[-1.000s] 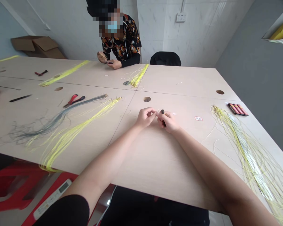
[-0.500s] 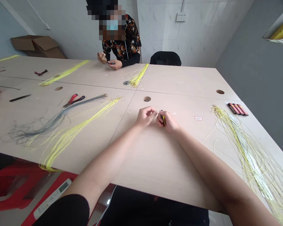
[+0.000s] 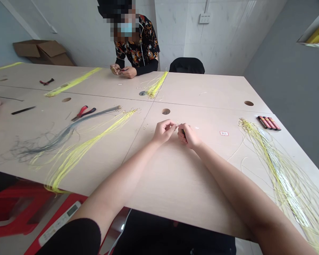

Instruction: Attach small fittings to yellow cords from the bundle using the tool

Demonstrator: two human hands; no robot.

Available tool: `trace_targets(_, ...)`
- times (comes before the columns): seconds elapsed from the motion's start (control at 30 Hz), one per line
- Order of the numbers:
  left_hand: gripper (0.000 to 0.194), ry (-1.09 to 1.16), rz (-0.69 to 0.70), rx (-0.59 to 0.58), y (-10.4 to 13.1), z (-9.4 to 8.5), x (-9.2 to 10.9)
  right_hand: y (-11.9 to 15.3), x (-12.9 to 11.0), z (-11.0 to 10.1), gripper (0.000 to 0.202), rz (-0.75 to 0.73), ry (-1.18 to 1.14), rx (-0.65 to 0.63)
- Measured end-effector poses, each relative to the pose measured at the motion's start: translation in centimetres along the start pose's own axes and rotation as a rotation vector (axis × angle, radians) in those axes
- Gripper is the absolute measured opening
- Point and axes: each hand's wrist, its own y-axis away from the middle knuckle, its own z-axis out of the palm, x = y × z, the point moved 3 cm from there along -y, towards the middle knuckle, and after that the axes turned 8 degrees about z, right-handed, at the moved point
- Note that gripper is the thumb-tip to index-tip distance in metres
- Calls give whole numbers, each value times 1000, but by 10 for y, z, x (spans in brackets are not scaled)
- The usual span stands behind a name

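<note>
My left hand (image 3: 164, 131) is closed in a pinch, with a thin pale cord end (image 3: 178, 123) showing at its fingertips. Almost touching it, my right hand (image 3: 188, 136) is wrapped round a small dark tool (image 3: 183, 131), mostly hidden by the fingers, so its kind is unclear. Both hands are just above the table. Right of them lies a bundle of yellow cords (image 3: 272, 166) with gold-coloured ends. Left of them are another yellow cord bundle (image 3: 95, 136) and a grey cord bundle (image 3: 66, 132).
Red-handled pliers (image 3: 83, 112) lie left, near a dark thin blade-like tool (image 3: 23, 110). Pink-and-black sticks (image 3: 269, 123) and a small red-edged label (image 3: 224, 133) lie right. The table has a round hole (image 3: 166, 111). Opposite, a co-worker (image 3: 136, 53) holds something small.
My right hand has turned slightly, and the tool's yellow edge no longer shows. My left hand stays in place. The co-worker's hands have come closer together.
</note>
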Motion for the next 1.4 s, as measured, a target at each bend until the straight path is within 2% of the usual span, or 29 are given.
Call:
trace_targets(0.27,31,13,69,-13,0,-1,6,-4,1,-2,31,70,-31,-79)
trace_targets(0.5,27,1,83,-33,1,1,4,-3,1,-1,30,60,-10,-100)
trace_targets(0.8,27,-5,66,-35,1,1,2,-1,0,-1,36,-20,18,-39)
trace_targets(1.07,24,-3,21,8,-1,0,-2,-2,8,-6,41,-193,-2,-88)
trace_targets(1.17,23,3,1,11,0,-1,-2,-2,9,-8,39,-240,-9,-31)
trace_targets(1.33,25,-4,-6,-9,0,-1,1,-4,7,-16,27,-345,-28,178)
trace_targets(1.4,24,-14,-4,-23,0,-1,1,-5,8,-19,25,-370,-52,225)
